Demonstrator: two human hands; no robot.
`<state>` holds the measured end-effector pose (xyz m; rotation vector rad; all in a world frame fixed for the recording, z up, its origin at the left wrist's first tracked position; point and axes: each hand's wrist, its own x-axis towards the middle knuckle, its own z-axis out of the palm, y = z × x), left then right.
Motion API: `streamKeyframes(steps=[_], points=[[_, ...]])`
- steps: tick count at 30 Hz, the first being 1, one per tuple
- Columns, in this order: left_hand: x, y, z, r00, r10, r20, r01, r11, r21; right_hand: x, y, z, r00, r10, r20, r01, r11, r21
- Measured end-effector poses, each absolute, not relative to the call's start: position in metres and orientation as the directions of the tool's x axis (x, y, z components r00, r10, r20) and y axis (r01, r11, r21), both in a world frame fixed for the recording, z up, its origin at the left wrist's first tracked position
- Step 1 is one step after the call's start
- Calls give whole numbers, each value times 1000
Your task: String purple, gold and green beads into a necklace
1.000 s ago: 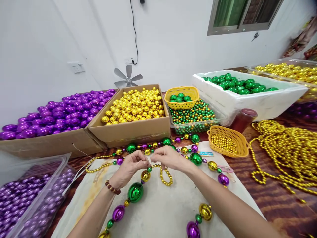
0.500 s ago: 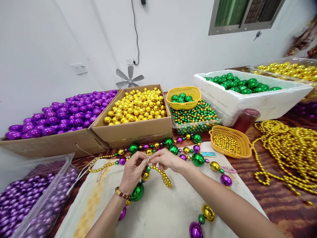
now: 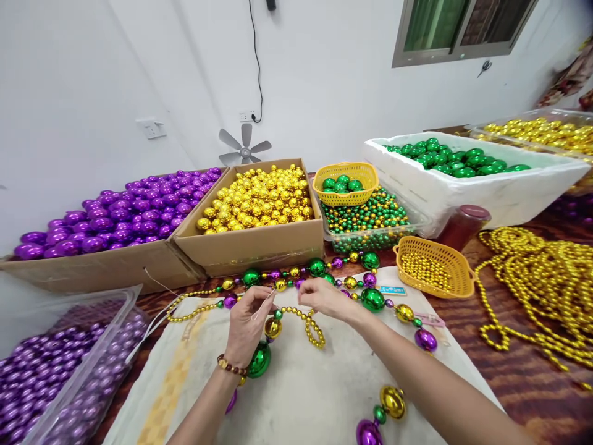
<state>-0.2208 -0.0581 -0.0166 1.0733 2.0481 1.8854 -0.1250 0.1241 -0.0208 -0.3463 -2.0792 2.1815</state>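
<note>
My left hand (image 3: pixel 246 322), wearing a bead bracelet (image 3: pixel 231 366), pinches a thin white string (image 3: pixel 262 306) between thumb and fingertips. Just below its fingers hangs a strand of purple, green and gold beads, with a large green bead (image 3: pixel 259 360) beside the wrist. A short chain of small gold beads (image 3: pixel 315 337) runs from near the left fingertips to the right and ends in a loop over the cloth. To the right, apart from the left, my right hand (image 3: pixel 325 298) has its thumb and fingers drawn together; whatever lies between them is too small to make out.
Beneath the hands lies a pale cloth (image 3: pixel 306 395) on a wooden table (image 3: pixel 523 395). Behind stand cardboard boxes of purple beads (image 3: pixel 134 213) and gold beads (image 3: pixel 259 198). A yellow basket (image 3: pixel 466 272) of small gold beads sits right, beside piled gold bead chains (image 3: pixel 542 278).
My right hand has moved away to the right from my left, opening a gap between them. The gold loop has swung slightly right and spread wider. My left hand keeps its pinch on the string.
</note>
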Motion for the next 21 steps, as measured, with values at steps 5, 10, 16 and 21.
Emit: streamKeyframes(steps=[5, 10, 16, 21], points=[[-223, -61, -16, -782, 591, 198, 214, -44, 976, -99, 135, -9, -960, 266, 83, -122, -132, -984], [-224, -61, -16, -800, 600, 20, -107, -176, 978, -96, 111, 0, -965, 185, 187, -220, -179, -959], [-221, -53, -7, -733, 679, -31, -170, -139, 976, -93, 112, -9, -976, 151, 158, -153, 46, -987], [-221, -44, -10, -702, 712, 19, 45, 17, 999, -86, 120, -5, -989, 77, 125, -109, 191, -976]])
